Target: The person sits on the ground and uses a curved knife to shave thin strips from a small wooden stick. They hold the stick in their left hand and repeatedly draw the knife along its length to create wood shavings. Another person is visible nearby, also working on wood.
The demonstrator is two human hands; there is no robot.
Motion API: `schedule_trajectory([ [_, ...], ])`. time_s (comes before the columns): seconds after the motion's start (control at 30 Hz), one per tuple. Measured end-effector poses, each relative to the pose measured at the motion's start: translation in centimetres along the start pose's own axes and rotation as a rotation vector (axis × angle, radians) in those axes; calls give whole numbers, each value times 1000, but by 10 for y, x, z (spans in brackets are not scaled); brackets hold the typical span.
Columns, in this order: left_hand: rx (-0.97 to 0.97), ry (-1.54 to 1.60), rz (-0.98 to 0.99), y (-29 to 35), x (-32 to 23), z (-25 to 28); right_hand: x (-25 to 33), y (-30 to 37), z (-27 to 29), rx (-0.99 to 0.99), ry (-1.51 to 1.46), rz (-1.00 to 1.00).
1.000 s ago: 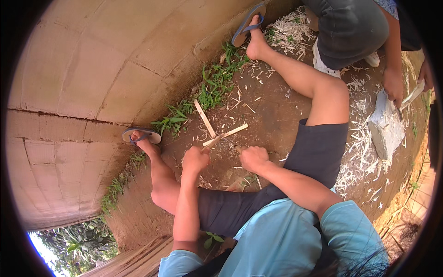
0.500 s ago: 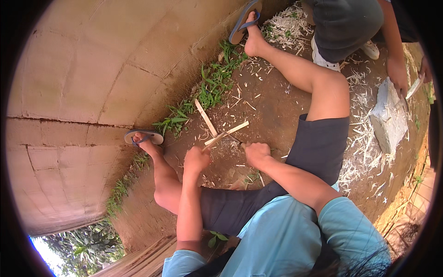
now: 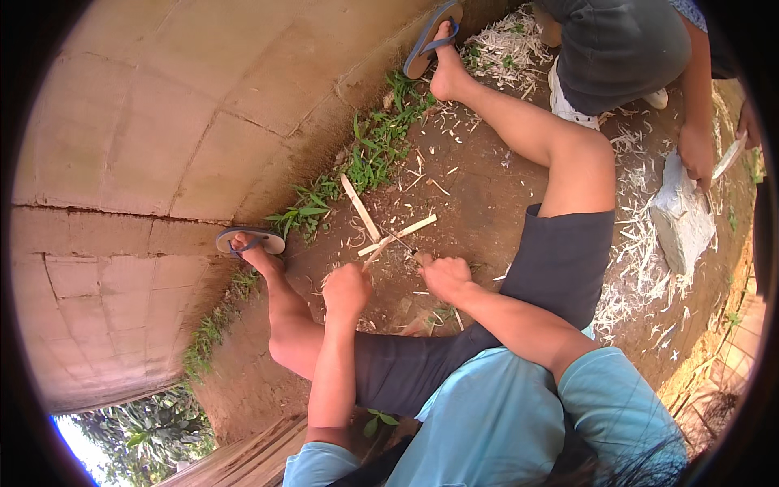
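My left hand (image 3: 347, 290) is closed around a thin wooden stick (image 3: 375, 256) that slants up and to the right. In my right hand (image 3: 445, 277) is the handle of a knife (image 3: 411, 248). Its dark, narrow blade points up and left and meets the stick near the stick's far end. Just beyond, two pale wood strips lie on the ground: one strip (image 3: 407, 235) passes behind the stick and blade, the other strip (image 3: 359, 208) leans away toward the weeds. My fingers hide the near end of the stick.
A block wall (image 3: 162, 138) rises at left, with weeds (image 3: 369, 158) along its foot. My bent legs frame the bare soil. At right, a co-worker's hand (image 3: 695, 154) works a blade over a grey stone block (image 3: 683, 219), amid pale shavings (image 3: 629, 276). Wooden boards (image 3: 251, 454) lie at lower left.
Both my hands have come slightly nearer to me, the right one also a little left with the knife. The co-worker's hand at right has shifted slightly lower.
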State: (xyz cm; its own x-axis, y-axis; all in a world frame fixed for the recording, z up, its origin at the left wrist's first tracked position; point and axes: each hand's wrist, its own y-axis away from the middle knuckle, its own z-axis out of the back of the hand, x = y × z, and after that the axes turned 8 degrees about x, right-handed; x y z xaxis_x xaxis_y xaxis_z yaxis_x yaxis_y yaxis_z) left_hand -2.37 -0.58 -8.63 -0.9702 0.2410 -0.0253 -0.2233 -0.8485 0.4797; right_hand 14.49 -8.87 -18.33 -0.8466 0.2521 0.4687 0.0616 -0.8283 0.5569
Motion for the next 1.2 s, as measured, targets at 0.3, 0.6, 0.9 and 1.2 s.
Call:
schedule_trajectory([
  [0.3, 5, 96, 9, 4, 2, 17, 8, 11, 26, 33, -106, 12],
  [0.6, 18, 68, 7, -2, 13, 5, 6, 8, 20, -2, -32, 22],
  [0.9, 63, 108, 45, -9, 16, 2, 26, 17, 24, -245, -214, 148],
  [1.2, 52, 98, 43, -6, 21, 3, 17, 5, 18, -79, -101, 95],
])
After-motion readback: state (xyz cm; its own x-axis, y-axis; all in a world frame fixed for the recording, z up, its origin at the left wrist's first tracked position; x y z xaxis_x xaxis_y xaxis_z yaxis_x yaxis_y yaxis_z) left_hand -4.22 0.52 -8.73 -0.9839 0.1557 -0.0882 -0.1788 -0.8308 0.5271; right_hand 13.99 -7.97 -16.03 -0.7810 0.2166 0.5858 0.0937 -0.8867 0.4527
